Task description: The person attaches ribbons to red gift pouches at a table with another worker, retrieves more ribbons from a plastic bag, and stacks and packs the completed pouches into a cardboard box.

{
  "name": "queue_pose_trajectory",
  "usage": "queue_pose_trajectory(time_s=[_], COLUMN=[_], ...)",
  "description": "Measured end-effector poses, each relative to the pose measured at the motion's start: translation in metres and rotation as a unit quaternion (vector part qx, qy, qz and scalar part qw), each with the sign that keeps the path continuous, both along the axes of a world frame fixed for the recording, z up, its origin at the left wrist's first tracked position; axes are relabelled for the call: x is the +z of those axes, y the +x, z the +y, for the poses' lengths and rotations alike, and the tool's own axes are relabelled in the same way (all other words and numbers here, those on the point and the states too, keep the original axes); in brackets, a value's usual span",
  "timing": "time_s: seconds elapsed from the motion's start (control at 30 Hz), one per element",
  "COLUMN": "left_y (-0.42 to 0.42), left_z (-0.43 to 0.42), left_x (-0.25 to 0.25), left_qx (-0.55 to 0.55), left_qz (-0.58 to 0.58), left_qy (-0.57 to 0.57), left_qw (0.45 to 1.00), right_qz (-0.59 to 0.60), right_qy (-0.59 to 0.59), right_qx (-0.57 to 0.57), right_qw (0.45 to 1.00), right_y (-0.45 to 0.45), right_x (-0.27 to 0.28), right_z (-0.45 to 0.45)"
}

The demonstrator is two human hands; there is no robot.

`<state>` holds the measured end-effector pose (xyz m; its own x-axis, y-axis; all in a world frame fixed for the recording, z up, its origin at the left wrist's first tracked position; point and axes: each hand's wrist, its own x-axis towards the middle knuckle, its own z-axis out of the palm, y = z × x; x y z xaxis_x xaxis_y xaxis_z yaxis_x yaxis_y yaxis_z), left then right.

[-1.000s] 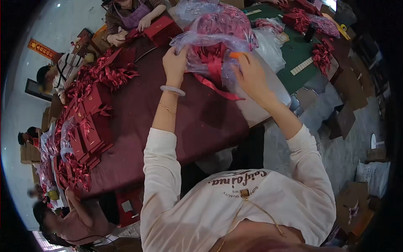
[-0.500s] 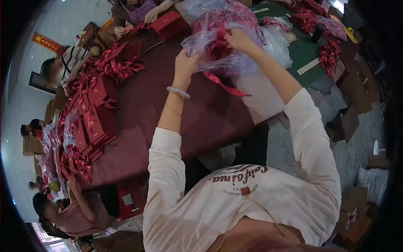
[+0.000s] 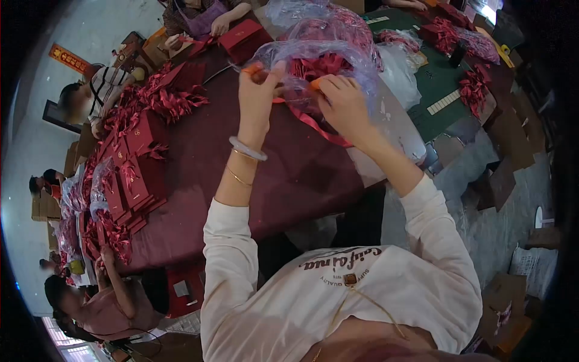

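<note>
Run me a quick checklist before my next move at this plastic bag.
1. Left hand at the plastic bag's edge: ok.
2. Right hand at the bag's near side: ok.
3. Ribbons visible at the bag: ok.
4. No ribbon trailing: not ok, one long strip hangs toward the tablecloth.
5. Both hands clear of the red pile: ok.
6. Firm grip on the film: cannot tell.

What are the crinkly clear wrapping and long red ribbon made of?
The crinkly clear wrapping looks like thin, glossy plastic: its creases shine and red shows through. The long, flat red ribbon seems smooth fabric, maybe satin, from its soft sheen.
</note>
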<state>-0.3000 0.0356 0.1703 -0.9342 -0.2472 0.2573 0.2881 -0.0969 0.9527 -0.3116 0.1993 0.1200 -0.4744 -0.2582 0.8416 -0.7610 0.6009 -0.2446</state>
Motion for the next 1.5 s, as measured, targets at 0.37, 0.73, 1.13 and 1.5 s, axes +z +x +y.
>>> queue_pose_trajectory(time_s=[0.37,0.73,1.13,1.5], left_y=[-0.018,-0.024,-0.042,-0.034], left_z=[-0.005,-0.023,-0.052,-0.024], left_x=[0.028,0.029,0.029,0.017], left_qx=[-0.151,-0.419,-0.44,-0.273], left_qz=[0.363,0.335,0.379,0.347], left_qy=[-0.589,-0.669,-0.72,-0.694], left_qw=[0.706,0.514,0.379,0.569], right_qz=[-0.133,-0.004,0.035,0.05], right_qy=[-0.048,0.068,0.243,0.333], right_qx=[0.097,0.261,0.27,0.114], right_qw=[0.985,0.963,0.931,0.935], right_y=[0.013,0.006,0.001,-0.012], right_x=[0.008,-0.01,-0.022,0.026], right_z=[0.021,0.011,0.052,0.036])
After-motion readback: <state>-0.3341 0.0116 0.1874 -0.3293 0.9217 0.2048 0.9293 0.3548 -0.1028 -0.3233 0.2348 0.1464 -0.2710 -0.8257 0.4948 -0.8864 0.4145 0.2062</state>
